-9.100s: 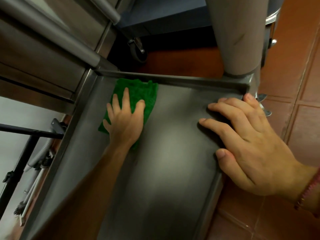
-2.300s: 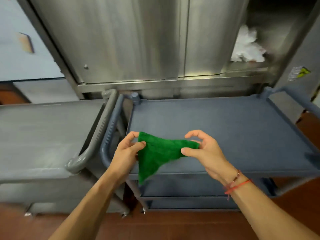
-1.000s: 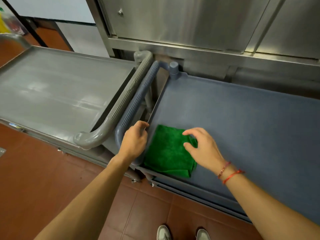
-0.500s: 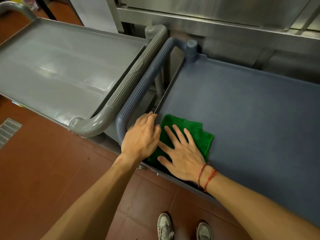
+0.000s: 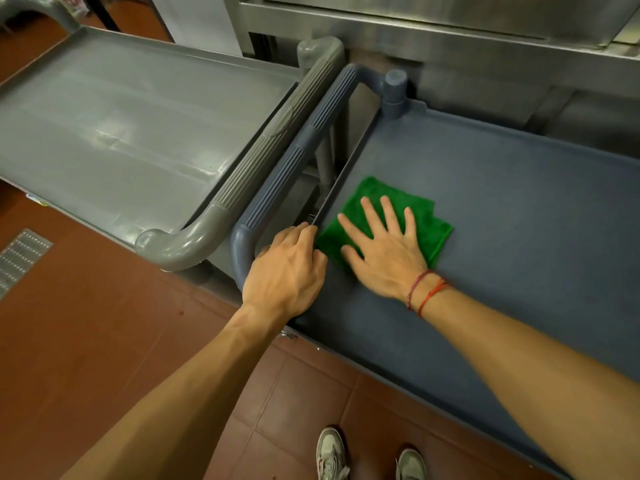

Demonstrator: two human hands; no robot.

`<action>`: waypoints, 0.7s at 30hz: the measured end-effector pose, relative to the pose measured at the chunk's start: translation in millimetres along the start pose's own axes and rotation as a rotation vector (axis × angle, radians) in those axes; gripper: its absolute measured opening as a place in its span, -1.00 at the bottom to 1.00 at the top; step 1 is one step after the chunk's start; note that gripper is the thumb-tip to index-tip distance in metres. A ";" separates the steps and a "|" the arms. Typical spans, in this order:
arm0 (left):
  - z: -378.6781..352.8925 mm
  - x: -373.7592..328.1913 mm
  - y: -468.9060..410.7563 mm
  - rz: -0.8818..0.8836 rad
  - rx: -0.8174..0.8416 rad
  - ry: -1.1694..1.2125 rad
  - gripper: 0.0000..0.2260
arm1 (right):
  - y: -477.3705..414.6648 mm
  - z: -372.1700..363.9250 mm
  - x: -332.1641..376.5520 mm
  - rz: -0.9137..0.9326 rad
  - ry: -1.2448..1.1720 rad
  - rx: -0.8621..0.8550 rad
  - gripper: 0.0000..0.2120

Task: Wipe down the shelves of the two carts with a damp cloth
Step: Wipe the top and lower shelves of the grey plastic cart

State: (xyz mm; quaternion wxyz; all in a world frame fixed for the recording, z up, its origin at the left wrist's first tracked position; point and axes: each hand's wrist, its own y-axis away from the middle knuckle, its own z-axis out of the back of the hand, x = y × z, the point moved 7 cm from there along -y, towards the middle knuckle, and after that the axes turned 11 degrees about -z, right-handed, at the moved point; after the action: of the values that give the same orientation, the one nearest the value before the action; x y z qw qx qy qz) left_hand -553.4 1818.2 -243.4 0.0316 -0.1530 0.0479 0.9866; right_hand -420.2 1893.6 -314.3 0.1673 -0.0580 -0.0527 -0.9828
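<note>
two shelves: a grey shelf (image 5: pixel 138 116) on the left and a blue shelf (image 5: pixel 519 202) on the right, the top levels of two carts standing end to end
handles: the ribbed grey handle (image 5: pixel 270 147) and the ribbed blue handle (image 5: pixel 301 150) run side by side, just apart
green cloth (image 5: pixel 427 225): lies folded and flat on the blue shelf, near its left end, with one edge against the raised rim there
right hand (image 5: pixel 384 258): palm down on the cloth, fingers straight and spread, pressing it to the shelf; grip open, nothing held
left hand (image 5: pixel 284 271): at the near left corner of the blue shelf, just beside the cloth; grip closed, fingers curled over the shelf's end rim
wrist: thin red cords (image 5: pixel 427 289) circle the right wrist
behind: a steel cabinet (image 5: pixel 450 29) stands close along the far side of both carts
floor (image 5: pixel 104 341): reddish-brown tiles, with a metal grate (image 5: pixel 20 254) at the left edge
shoes (image 5: pixel 330 448): a pale pair, toes pointing towards the blue cart
</note>
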 end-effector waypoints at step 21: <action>-4.7 -1.2 -3.2 0.062 0.117 -0.104 -0.63 | -35.3 1.8 -16.8 0.012 -0.016 0.010 -0.33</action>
State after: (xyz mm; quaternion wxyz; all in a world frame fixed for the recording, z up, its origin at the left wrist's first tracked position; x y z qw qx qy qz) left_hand -550.6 1820.8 -247.7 0.0124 -0.0978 0.1086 0.9892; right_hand -416.1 1932.4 -317.7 0.1730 -0.0655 -0.0589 -0.9810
